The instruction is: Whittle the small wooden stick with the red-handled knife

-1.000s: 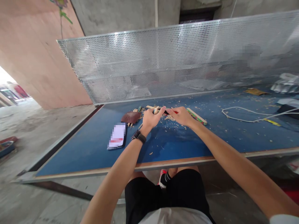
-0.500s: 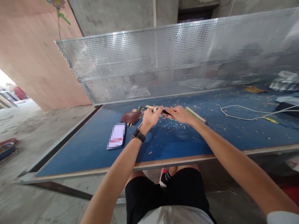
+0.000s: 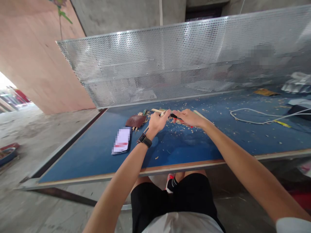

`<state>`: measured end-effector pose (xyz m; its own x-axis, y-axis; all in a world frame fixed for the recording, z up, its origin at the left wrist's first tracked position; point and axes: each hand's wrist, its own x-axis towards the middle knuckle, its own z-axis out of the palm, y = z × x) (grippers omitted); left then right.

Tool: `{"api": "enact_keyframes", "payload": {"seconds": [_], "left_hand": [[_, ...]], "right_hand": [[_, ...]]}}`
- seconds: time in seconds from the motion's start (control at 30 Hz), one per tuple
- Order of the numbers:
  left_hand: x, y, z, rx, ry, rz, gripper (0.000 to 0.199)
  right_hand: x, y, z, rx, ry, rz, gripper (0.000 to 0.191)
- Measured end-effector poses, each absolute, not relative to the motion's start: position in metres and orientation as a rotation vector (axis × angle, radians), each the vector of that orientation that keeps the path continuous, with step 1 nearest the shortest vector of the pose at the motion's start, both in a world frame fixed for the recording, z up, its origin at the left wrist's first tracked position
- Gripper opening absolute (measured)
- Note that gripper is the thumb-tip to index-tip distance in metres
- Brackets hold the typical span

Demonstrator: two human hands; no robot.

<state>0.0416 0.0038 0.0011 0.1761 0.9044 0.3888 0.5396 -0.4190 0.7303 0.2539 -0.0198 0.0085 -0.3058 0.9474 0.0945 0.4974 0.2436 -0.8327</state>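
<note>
My left hand point(image 3: 156, 121), with a black watch at the wrist, is closed round a thin wooden stick point(image 3: 146, 129) that shows below the palm and again by the thumb. To its right, my right hand point(image 3: 189, 117) grips a knife point(image 3: 173, 115) with black and red parts, close against the left thumb. The blade's edge is too small to make out. Wood shavings point(image 3: 169, 131) lie under and around both hands. Partly behind my right forearm is a pale wooden strip point(image 3: 199, 114). A brown sheet point(image 3: 135, 121) rests over several thin sticks left of my left hand.
A phone point(image 3: 123, 137) lies on the blue table point(image 3: 92, 155), left of my wrist. Behind stands a perforated metal panel point(image 3: 145, 68). Rightward are a white cord point(image 3: 257, 123), a yellow item point(image 3: 283, 124) and a brown scrap point(image 3: 266, 92).
My right hand has shifted slightly right, away from the left, with the knife; more red shows beneath it. The left hand stays nearly in place.
</note>
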Motion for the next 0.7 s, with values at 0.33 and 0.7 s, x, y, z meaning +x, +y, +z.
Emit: {"api": "enact_keyframes", "payload": {"seconds": [0.33,0.7], "left_hand": [[0.042,0.003,-0.001,2.040,1.292,1.142,0.058],[0.048,-0.010,0.007,1.960,1.485,1.199,0.066]], "right_hand": [[0.260,-0.021,0.009,-1.320,-1.900,1.046,0.080],[0.258,-0.009,-0.007,-1.274,-1.938,0.552,0.077]]}}
